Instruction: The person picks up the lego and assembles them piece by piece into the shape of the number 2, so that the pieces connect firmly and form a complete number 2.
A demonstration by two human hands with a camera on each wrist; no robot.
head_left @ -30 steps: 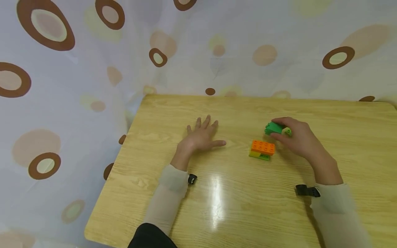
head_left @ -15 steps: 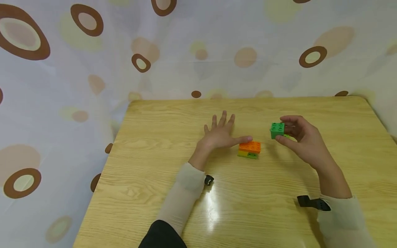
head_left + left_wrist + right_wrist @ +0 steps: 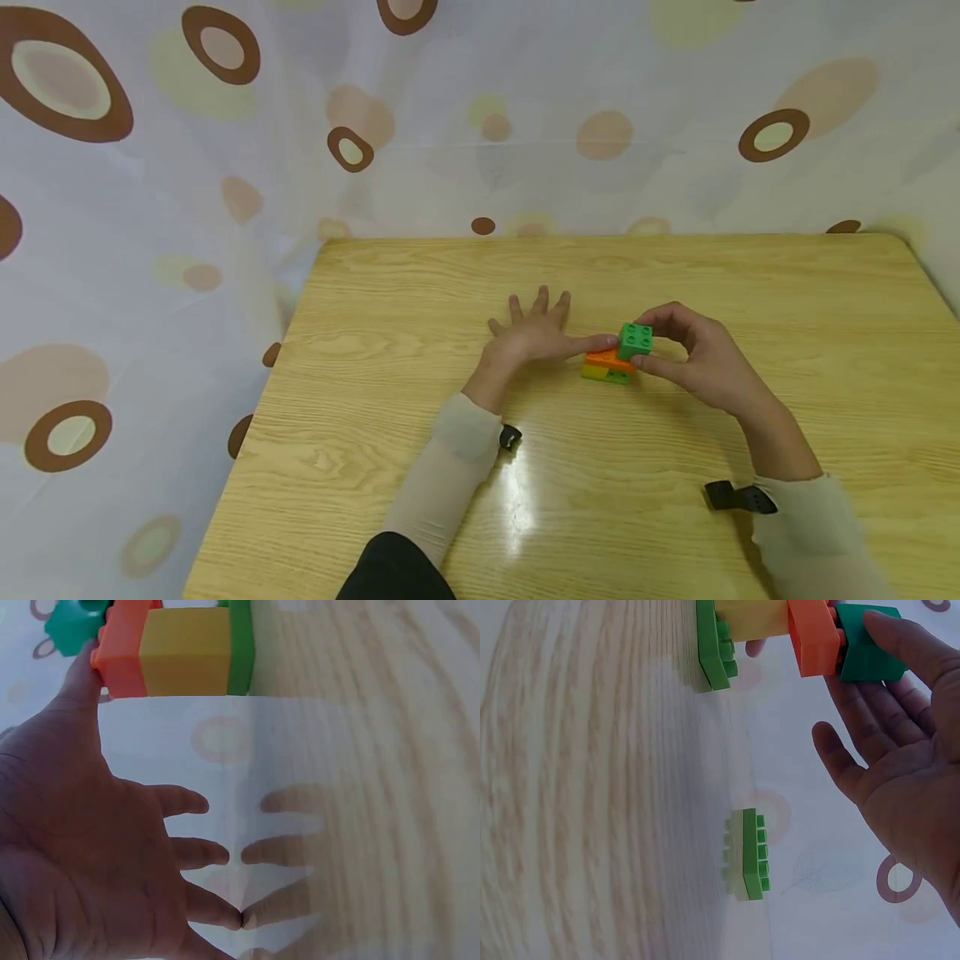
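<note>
Green and square, the small brick (image 3: 636,340) sits on top of the orange brick (image 3: 606,359), pinched between the thumb and curled fingers of the right hand (image 3: 693,358). In the right wrist view it (image 3: 866,646) is pressed against the orange one (image 3: 814,636), with the index finger over its far face. Below the orange brick come a yellow brick (image 3: 185,651) and a flat green plate (image 3: 714,646), which lies on the wooden table (image 3: 675,517). The left hand (image 3: 528,337) lies flat with its fingers spread on the tabletop, and its thumb reaches out to touch the side of the orange brick (image 3: 120,646). A second green plate (image 3: 750,855) lies by itself on the table, near the stack but apart from it (the right hand hides it from the head camera). Black straps (image 3: 738,497) show at both wrists. A pale curtain (image 3: 225,125) printed with brown rings hangs behind the table and along its left side.
</note>
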